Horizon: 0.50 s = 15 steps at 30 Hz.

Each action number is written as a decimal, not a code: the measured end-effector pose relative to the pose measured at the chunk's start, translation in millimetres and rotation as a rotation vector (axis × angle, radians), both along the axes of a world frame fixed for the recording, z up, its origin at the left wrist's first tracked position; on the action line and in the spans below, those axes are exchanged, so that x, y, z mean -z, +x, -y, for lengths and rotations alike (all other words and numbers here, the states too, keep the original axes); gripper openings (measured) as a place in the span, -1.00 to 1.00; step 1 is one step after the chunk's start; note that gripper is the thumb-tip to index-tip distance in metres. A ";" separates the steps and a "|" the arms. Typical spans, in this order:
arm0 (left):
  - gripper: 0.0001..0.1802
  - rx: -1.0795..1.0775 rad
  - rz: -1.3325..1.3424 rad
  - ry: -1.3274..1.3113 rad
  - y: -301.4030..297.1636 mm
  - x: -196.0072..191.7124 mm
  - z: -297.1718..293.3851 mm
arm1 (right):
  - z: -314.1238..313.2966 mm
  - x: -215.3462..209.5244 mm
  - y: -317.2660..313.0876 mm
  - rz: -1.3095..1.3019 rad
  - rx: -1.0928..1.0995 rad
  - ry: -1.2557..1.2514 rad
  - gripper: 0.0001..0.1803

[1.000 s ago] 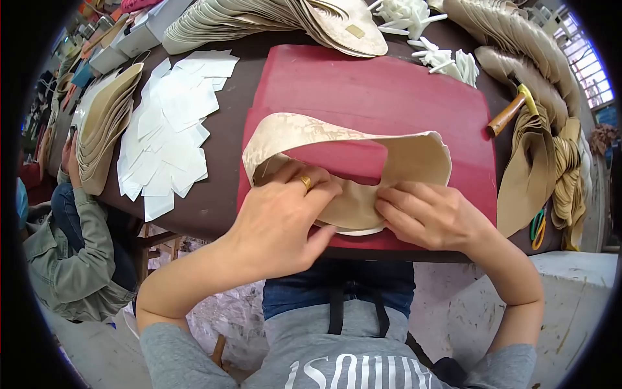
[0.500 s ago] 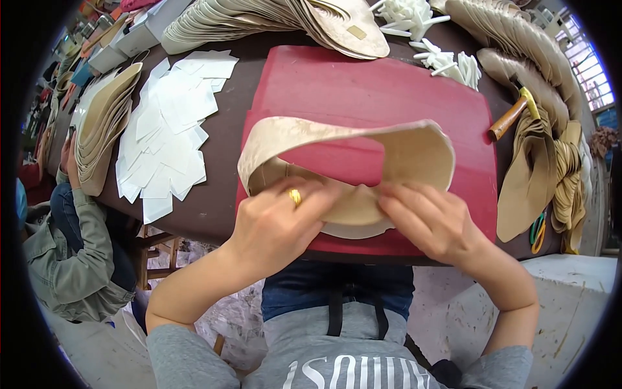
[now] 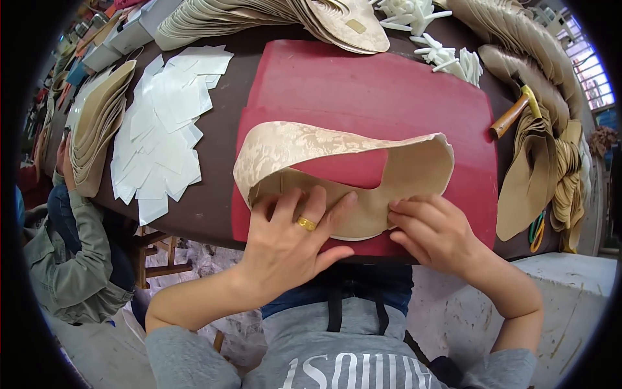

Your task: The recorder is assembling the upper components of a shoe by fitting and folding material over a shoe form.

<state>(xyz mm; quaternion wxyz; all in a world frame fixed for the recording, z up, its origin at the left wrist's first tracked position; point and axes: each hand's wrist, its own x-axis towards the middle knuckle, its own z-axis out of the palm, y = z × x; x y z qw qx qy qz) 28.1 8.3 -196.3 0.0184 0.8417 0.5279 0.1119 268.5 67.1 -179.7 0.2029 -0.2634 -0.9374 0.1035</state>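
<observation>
A beige shoe upper (image 3: 285, 142), floral-patterned outside and plain tan inside, is curled into a ring on the red mat (image 3: 363, 78). Through its opening, the mat shows. My left hand (image 3: 282, 236), with a gold ring on one finger, lies with spread fingers against the tan inner face at the near left. At the near right edge, my right hand (image 3: 437, 233) pinches the upper between thumb and fingers. Exactly what those fingertips press is partly hidden. A pale rim runs along the near lower edge between the hands.
White paper pieces (image 3: 165, 123) overlap left of the mat. Stacked patterned uppers (image 3: 350, 23) lie at the far side, near white sticks (image 3: 447, 55). On the right are a wooden-handled hammer (image 3: 512, 117) and tan pieces (image 3: 528, 175). Another person's sleeve (image 3: 81, 259) is at the left.
My left hand has let go of the folded near edge and spread its fingers. The near part of the upper has unfolded and flattened; my right hand has shifted slightly down and right.
</observation>
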 end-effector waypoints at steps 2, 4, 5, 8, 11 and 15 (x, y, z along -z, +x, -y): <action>-0.47 -0.028 -0.002 0.028 3.5 0.9 4.3 | -4.7 -8.8 -2.6 0.053 0.092 -0.132 -0.83; -0.44 -0.068 0.002 0.089 9.0 6.8 5.1 | -9.1 -12.7 -18.5 0.078 0.205 -0.131 -0.80; -0.43 -0.088 0.004 0.119 11.6 8.6 5.5 | -12.3 -14.7 -22.4 0.100 0.307 -0.132 -0.77; -0.45 -0.030 0.058 0.098 2.2 14.2 10.2 | -29.3 -5.0 -18.3 0.041 0.332 -0.128 -0.71; -0.46 0.016 0.113 0.074 -3.8 14.6 9.9 | -34.8 0.6 -19.4 -0.014 0.346 -0.123 -0.65; -0.47 0.123 -0.008 0.137 -3.7 4.8 7.2 | -26.7 -1.2 -34.6 0.016 0.411 -0.073 -0.60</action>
